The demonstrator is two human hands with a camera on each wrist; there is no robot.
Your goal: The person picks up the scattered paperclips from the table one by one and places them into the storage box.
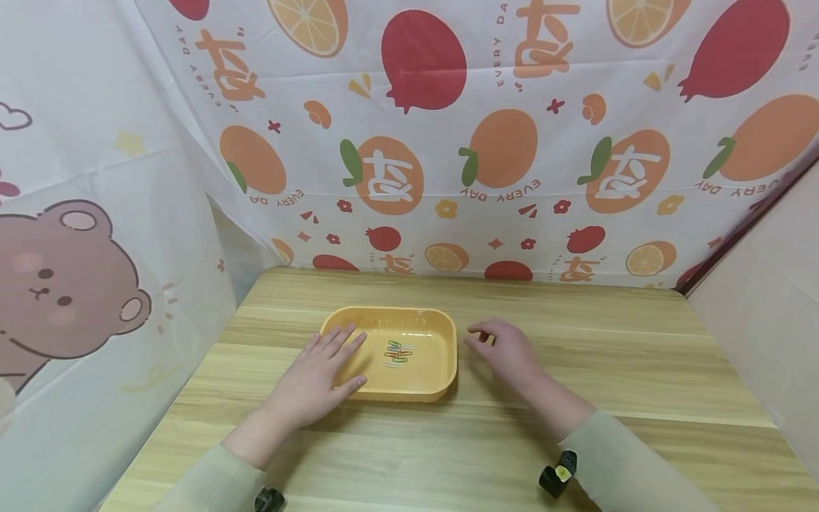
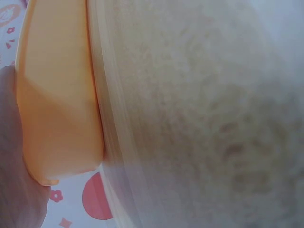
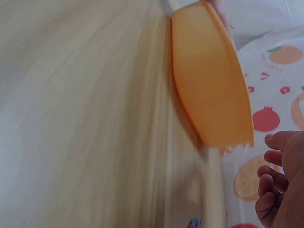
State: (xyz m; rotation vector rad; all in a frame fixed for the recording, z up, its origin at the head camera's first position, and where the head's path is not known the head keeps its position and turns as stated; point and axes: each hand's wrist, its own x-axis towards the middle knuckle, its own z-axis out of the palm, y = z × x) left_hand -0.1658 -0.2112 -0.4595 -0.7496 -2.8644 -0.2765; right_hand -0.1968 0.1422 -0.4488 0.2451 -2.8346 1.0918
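Note:
A shallow yellow tray stands on the table, with several small coloured paper clips in a loose pile on its floor. My left hand lies across the tray's left side, fingers straight and spread, the thumb over the front rim. In the left wrist view, part of that hand is seen against the tray's side. To the right of the tray, apart from it, my right hand hovers with loosely curled fingers; a gap shows between thumb and index finger, and nothing is visible in it.
The wooden table extends around the tray. Behind it hangs a fruit-print cloth, and a bear-print cloth hangs at the left. Low in the right wrist view is a small blue and red thing, too blurred to identify.

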